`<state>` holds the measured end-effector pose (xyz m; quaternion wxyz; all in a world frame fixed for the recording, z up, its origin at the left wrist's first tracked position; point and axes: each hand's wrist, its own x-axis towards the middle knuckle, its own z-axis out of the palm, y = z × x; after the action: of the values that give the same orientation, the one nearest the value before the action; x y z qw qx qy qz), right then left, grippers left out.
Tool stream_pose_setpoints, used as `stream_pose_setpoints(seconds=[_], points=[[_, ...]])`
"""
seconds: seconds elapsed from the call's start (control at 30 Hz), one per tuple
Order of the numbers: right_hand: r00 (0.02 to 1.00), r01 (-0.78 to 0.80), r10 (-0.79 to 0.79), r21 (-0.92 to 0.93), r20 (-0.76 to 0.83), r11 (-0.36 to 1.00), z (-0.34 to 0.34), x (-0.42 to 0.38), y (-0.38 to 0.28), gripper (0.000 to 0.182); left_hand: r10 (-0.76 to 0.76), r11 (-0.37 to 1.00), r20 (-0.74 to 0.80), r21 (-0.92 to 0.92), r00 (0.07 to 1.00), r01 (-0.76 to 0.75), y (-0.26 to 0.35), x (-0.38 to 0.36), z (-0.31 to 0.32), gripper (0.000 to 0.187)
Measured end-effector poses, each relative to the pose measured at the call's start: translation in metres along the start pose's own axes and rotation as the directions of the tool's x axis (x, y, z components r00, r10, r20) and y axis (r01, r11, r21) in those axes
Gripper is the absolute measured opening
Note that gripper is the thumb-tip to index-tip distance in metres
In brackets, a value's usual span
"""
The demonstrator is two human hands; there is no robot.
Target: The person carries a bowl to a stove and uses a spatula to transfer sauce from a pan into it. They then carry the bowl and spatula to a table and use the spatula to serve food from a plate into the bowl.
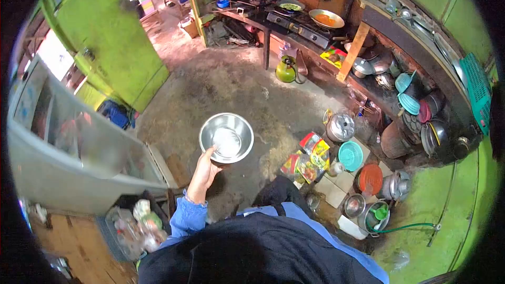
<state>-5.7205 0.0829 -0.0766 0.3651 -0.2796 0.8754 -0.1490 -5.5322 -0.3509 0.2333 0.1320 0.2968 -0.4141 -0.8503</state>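
My left hand [203,176] grips the near rim of a shiny metal bowl [241,126], its thumb over the edge and the other fingers hidden beneath. The bowl is held out ahead of me over the bare floor, its mouth facing up toward the camera. Nothing but bright reflections shows inside it. A blue ruffled sleeve [188,215] covers my left wrist. My right hand is out of the picture; dark cloth and a blue garment fill the lower middle.
On the right, a stove [300,30] bears a pan of orange food [326,19]. A green gas cylinder [286,69] stands below. Pots, a turquoise basin [350,156] and colourful packets [310,162] lie at the floor's right side. A glass-fronted cabinet [89,163] stands left, near a grey tub [113,236] of bags.
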Motion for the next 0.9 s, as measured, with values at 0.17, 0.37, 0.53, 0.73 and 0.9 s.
stream_pose_setpoints(seconds=[0.17,0.37,0.53,0.73,0.9], points=[[0.997,0.049,-0.050,-0.021,-0.062,0.999,-0.151,0.193,-0.012,0.027,0.021,0.999,0.014,-0.032,1.000,-0.020,0.063,0.215,0.047,0.048],[0.970,0.172,-0.181,-0.065,-0.165,0.983,-0.405,0.425,-0.072,0.018,-0.192,0.960,-0.016,-0.209,0.981,0.184,0.158,0.416,0.146,0.063],[0.966,0.175,-0.192,-0.109,-0.174,0.979,-0.538,0.541,-0.061,0.012,-0.063,0.988,0.030,-0.139,0.998,0.066,0.254,0.579,0.205,0.065],[0.984,0.173,-0.060,0.852,-0.166,0.494,-0.816,0.785,-0.182,0.030,-0.014,0.999,-0.054,-0.036,0.998,0.012,0.340,0.772,0.239,0.061],[0.947,0.316,0.000,0.934,-0.320,0.169,-0.963,0.904,-0.283,0.057,-0.044,0.997,0.043,-0.060,0.998,0.047,0.375,0.979,0.241,0.072]])
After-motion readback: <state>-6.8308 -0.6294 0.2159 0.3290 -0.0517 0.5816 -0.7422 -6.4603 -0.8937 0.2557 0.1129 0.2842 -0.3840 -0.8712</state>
